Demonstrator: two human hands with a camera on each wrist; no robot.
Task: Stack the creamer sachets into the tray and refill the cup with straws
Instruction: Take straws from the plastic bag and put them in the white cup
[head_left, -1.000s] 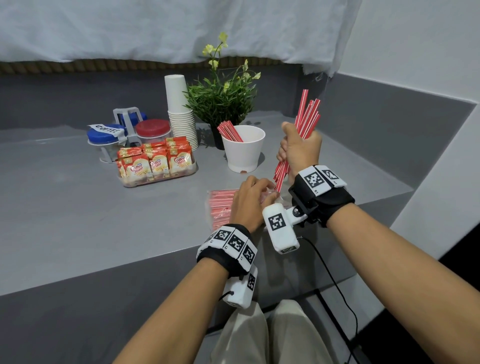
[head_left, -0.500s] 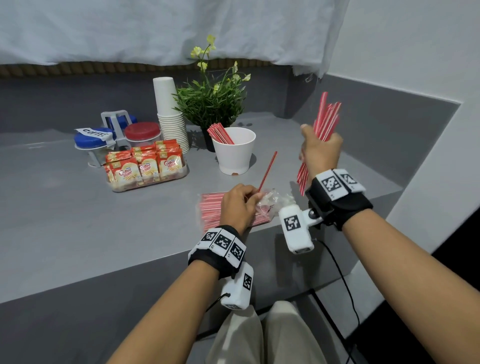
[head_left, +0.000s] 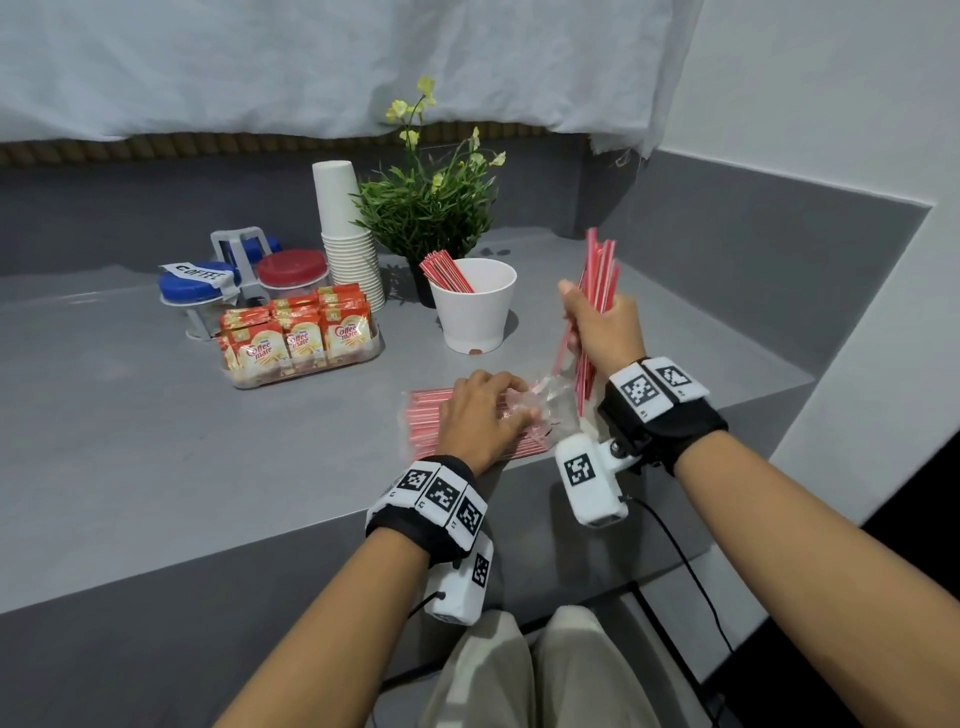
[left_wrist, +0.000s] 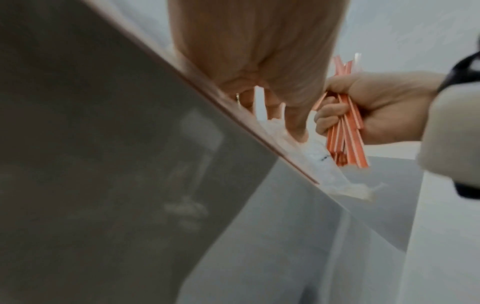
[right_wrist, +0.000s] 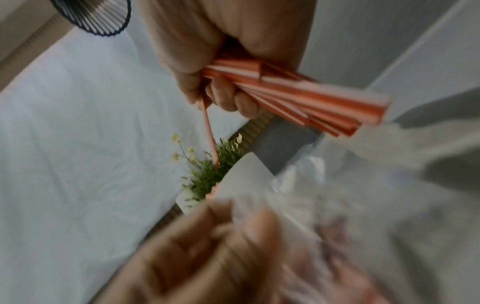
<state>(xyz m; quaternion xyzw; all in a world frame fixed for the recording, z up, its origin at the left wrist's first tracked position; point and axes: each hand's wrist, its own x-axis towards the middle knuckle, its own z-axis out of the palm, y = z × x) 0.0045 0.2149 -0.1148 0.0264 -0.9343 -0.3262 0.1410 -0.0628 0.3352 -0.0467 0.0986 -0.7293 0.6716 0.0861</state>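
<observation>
Nearest the tabletop edge, the left hand lies palm down on a clear plastic bag of red straws, fingers bent and pressing the crumpled open end flat; I cannot tell whether they pinch the plastic. Just at its 2 o'clock, the right hand is raised off the surface and clenched around a bundle of red-and-white striped straws, held roughly upright with the ends fanning out above and below the fist. One single straw slants down from that fist toward the bag's mouth.

Farther back, at 12 o'clock from the left hand, stands the white cup, with a few red straws leaning against its left inner wall. At about 10 o'clock sits the clear tray, packed with upright creamer sachets. Behind the tray are two blue-lidded jars and a red-lidded jar, a stack of white paper cups, and a potted plant with yellow flowers just behind the cup.
</observation>
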